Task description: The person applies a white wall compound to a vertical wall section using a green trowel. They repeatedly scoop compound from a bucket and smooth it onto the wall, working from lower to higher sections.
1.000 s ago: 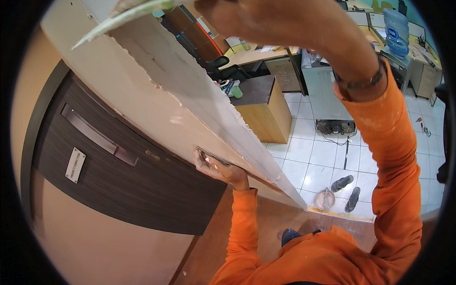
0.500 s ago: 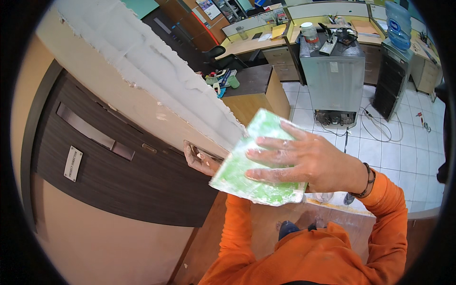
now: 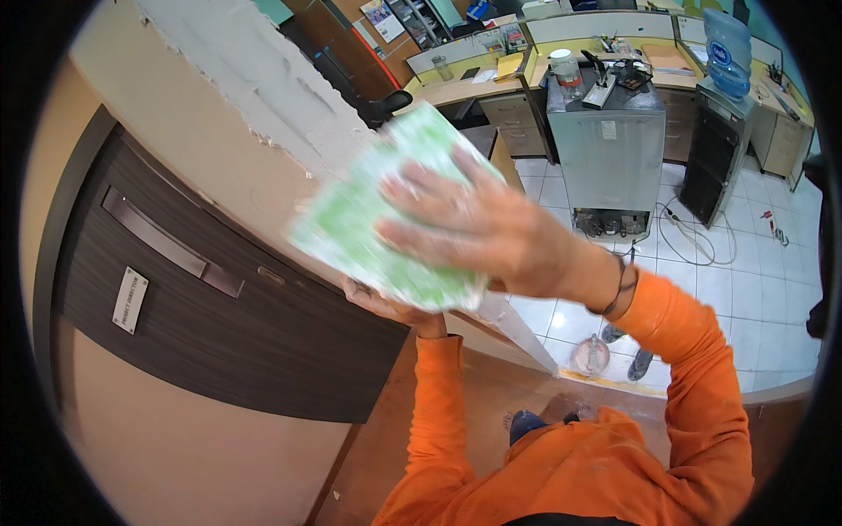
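My right hand (image 3: 487, 223) grips a flat green board (image 3: 346, 232) smeared with white plaster, its fingers spread across the upper face. The board is tilted and blurred by motion. Its far edge overlaps the lower end of a strip of wet white plaster (image 3: 263, 79) on the wall edge; whether they touch I cannot tell. Below the board, my left hand (image 3: 386, 305) is near the wall beside the dark door. The board covers most of its fingers, so its grip and anything in it are hidden.
A dark door (image 3: 219, 342) stands to the left. On the tiled floor ahead are a round pinkish container (image 3: 591, 356), slippers (image 3: 641, 364) and a loose cord (image 3: 697, 245). Beyond stand a grey fridge-like cabinet (image 3: 607, 162), a large blue water bottle (image 3: 729, 61) and desks (image 3: 474, 92).
My right hand has swept the green board left and upward, over the lower part of the plaster strip. My left hand has shifted slightly and is more covered. The floor container has come into view.
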A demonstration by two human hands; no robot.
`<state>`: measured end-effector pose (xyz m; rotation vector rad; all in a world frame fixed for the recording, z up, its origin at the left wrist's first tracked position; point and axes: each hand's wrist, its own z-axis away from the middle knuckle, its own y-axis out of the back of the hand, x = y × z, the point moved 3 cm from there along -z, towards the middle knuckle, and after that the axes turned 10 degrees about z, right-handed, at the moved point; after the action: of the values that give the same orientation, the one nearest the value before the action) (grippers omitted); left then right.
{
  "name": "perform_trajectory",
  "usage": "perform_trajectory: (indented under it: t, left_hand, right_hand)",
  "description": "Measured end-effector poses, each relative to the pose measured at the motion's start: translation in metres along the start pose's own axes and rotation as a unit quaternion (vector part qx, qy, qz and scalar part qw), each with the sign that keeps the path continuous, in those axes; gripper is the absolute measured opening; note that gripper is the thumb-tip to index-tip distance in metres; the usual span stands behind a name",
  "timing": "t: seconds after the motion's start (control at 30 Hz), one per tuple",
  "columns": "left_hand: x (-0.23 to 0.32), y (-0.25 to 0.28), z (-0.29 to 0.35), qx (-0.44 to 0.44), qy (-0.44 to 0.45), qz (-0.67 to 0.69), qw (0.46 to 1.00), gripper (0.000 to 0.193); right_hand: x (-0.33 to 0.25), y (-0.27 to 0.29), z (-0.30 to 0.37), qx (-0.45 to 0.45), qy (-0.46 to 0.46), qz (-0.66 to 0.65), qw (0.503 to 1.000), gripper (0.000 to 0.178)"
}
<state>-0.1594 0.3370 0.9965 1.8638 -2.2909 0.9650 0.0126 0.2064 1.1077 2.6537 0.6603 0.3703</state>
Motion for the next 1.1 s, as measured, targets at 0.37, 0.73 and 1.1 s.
perform_trajectory:
  t: [0.37,0.73,1.1]
  left_hand:
    - [0.004,-0.002,-0.004,0.02,-0.066,-0.141,0.988,0.056]
    - [-0.014,0.014,0.01,-0.014,-0.066,-0.131,0.989,0.052]
    - [-0.009,0.008,-0.014,0.007,-0.038,-0.122,0.992,0.099]
  right_hand:
    - [0.004,0.058,0.0,0.049,0.017,-0.004,0.999,0.056]
    - [0.007,0.039,-0.01,-0.018,0.014,-0.062,0.998,0.055]
    - [-0.025,-0.003,0.167,-0.212,-0.235,-0.333,0.888,0.069]
